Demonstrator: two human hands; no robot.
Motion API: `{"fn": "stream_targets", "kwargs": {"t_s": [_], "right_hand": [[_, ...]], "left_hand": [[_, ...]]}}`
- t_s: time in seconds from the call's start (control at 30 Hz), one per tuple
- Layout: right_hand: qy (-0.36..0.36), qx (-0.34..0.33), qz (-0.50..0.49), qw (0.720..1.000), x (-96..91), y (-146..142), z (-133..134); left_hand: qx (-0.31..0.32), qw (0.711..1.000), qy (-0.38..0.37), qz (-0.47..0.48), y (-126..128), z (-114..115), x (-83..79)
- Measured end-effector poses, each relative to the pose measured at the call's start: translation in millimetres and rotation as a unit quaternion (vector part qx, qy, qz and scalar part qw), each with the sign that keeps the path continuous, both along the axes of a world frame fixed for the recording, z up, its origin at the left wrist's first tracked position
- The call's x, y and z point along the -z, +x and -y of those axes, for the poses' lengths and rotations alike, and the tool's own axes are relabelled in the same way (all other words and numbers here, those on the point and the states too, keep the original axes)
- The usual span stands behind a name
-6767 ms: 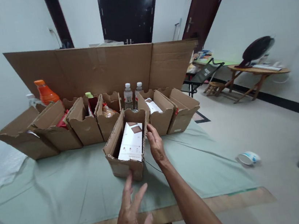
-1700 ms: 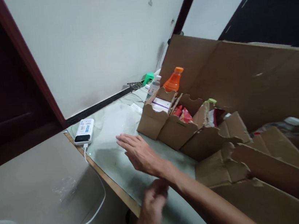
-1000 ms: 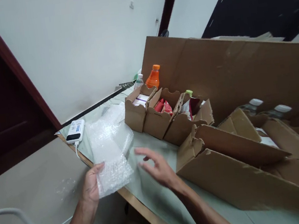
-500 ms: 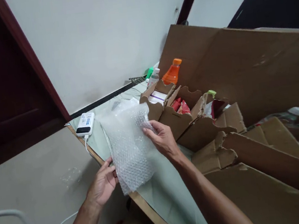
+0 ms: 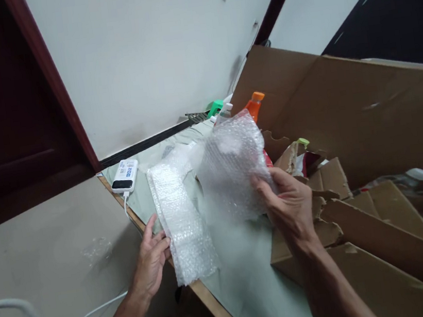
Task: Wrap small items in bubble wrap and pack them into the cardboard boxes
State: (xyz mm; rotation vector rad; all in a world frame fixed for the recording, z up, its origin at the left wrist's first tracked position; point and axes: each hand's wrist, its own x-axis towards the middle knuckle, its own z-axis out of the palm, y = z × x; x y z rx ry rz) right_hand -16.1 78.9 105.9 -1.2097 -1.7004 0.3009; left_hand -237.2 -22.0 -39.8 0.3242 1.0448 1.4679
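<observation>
A sheet of bubble wrap point(image 5: 232, 166) is pinched at its right edge by my right hand point(image 5: 289, 203). It is raised in the air, blurred by motion, and covers part of the cardboard boxes behind. More bubble wrap point(image 5: 185, 229) lies in a folded strip along the table's front edge, with further clear wrap behind it. My left hand point(image 5: 152, 257) is beside that strip, its fingers stretched out and the tips at the strip's left edge. I see no firm grip there.
A white power bank point(image 5: 125, 175) with a cable sits at the table's left corner. Cardboard boxes point(image 5: 384, 229) fill the right side, before a tall cardboard panel point(image 5: 345, 109). An orange bottle point(image 5: 254, 105) stands behind the raised sheet. The table edge point(image 5: 215, 306) runs close to my body.
My right hand has moved right and up, carrying one sheet away from the rest of the bubble wrap. My left hand has stayed nearly in place. The view has shifted slightly.
</observation>
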Motion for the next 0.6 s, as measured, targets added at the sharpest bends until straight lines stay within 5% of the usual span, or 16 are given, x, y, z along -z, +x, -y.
{"fn": "stream_targets", "kwargs": {"t_s": [0.27, 0.43, 0.5, 0.6], "right_hand": [[-0.056, -0.008, -0.004, 0.998, 8.0, 34, 31], [-0.108, -0.087, 0.011, 0.99, 9.8, 30, 39], [-0.108, -0.122, 0.019, 0.986, 4.8, 22, 41], [-0.112, -0.186, 0.001, 0.976, -6.8, 8, 40]], "left_hand": [[0.026, 0.989, 0.002, -0.143, -5, 5, 1.8], [-0.087, 0.94, 0.045, -0.327, -5, 8, -8.6], [-0.061, 0.951, 0.044, -0.3, -4, 8, -15.3], [0.014, 0.99, 0.031, -0.135, -1, 3, -22.0]]}}
